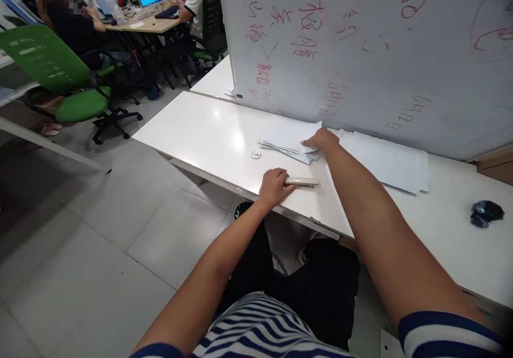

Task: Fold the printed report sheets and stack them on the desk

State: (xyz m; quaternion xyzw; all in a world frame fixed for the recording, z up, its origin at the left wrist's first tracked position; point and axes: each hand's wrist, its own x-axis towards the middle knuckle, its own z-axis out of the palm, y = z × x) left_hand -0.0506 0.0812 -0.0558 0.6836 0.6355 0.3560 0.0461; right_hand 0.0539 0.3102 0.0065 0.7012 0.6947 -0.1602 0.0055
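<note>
My left hand [276, 187] is closed around one end of a beige stapler [302, 181], which lies on the white table near its front edge. Farther back, my right hand [324, 138] pinches the right side of a stack of white paper [286, 133], thumb on top; a sheet corner sticks up behind the hand. How many sheets are between the fingers is hidden. A second, wider paper stack [388, 160] lies to the right, partly behind my right forearm. Left of the stapler sits a small white rounded object [255, 154] whose kind I cannot make out.
A whiteboard [360, 53] with red writing stands along the table's back edge. On the white table [192, 128], a dark shiny object [487, 212] lies far right, near a cardboard box [497, 166]. Two people sit at a desk behind, beside a green chair [80, 101].
</note>
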